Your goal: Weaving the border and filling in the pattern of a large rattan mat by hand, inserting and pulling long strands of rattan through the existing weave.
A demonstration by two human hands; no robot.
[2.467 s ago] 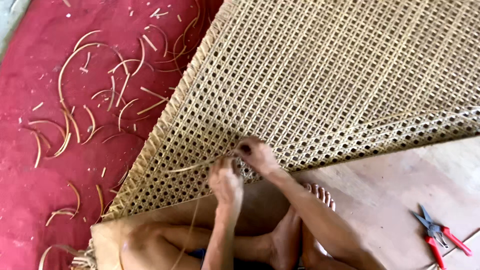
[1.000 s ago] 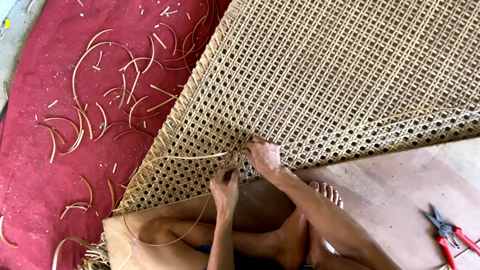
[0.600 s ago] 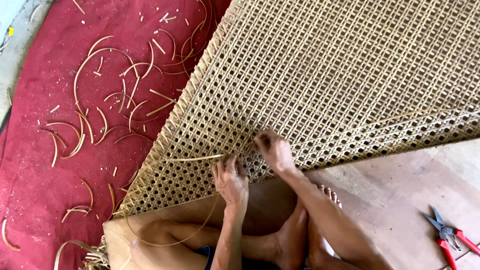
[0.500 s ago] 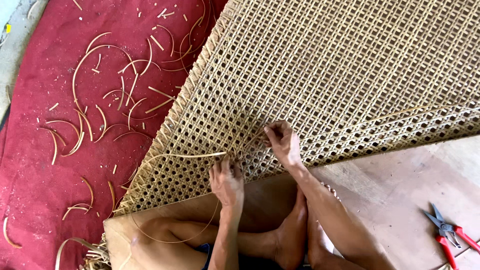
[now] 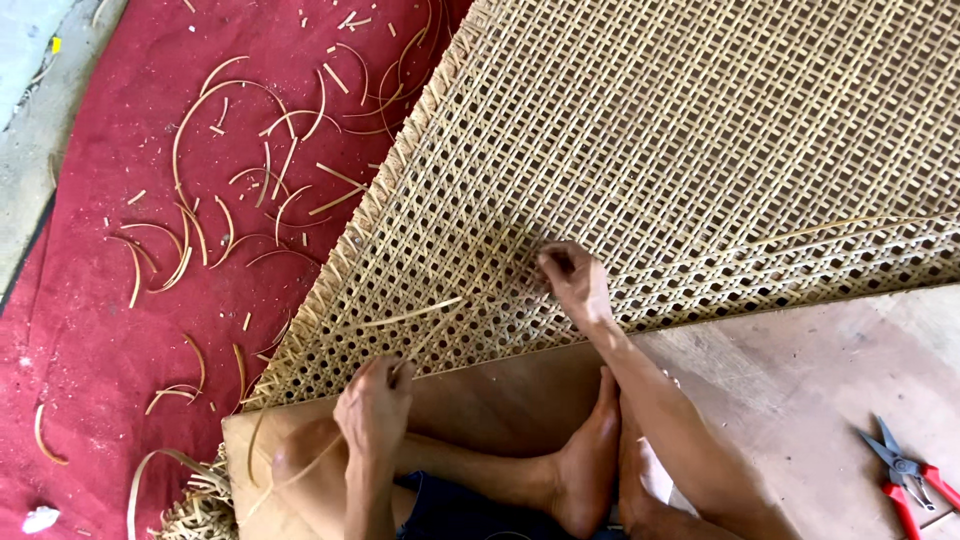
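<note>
Back toward the body comes the left hand, fingers pinched on a cane strand it has drawn out of the weave, while the right hand has slid toward 3 o'clock, fingertips pressed together into the woven cane panel. Cane offcuts litter the red mat at 9 o'clock; red-handled snips lie at 4 o'clock on the plywood board. Crossed bare feet crowd the panel's near edge.

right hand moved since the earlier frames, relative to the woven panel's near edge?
Yes. The right hand has slid up the cane panel, away from its near edge and the left hand, which was beside it earlier.
</note>
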